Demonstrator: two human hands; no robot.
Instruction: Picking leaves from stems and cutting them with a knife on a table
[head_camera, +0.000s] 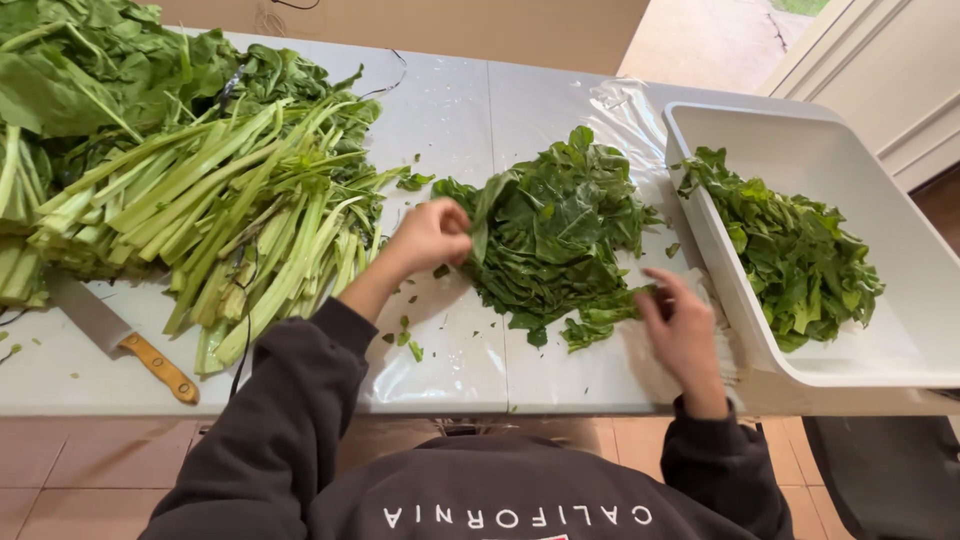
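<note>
A heap of torn dark green leaves (555, 235) lies in the middle of the white table (450, 110). My left hand (430, 235) pinches the left edge of this heap, fingers closed on a leaf. My right hand (682, 325) grips a few leaves (600, 315) at the heap's lower right corner, close to the tray. Both arms wear dark sleeves.
A white plastic tray (905, 330) at the right holds more torn leaves (790, 250). Stripped pale green stalks (240, 220) are piled at the left, with whole leafy greens (90, 70) behind them. A wooden-handled knife (115, 335) lies near the front left edge.
</note>
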